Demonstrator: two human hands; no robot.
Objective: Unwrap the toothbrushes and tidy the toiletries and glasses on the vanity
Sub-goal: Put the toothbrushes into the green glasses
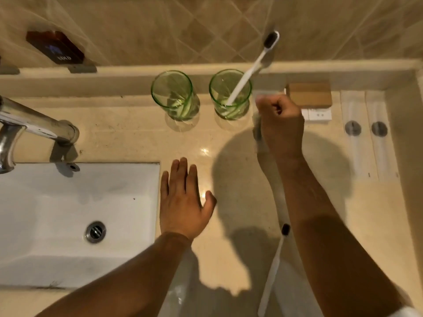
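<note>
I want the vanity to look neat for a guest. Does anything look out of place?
Yes. One toothbrush lies loose on the counter by the right arm, while the other toothbrush stands in the right green glass. The left green glass holds no brush. The right hand is closed on something blurred, perhaps wrapping.

two green glasses (175,94); two toothbrushes (249,69); two hands (183,202)

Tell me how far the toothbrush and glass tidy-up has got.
Done: one toothbrush stands unwrapped in the right green glass. In hand: the right hand is closed on what looks like clear wrapping; the left hand is open. Left: a second toothbrush lies on the counter, and the left glass is empty.
</note>
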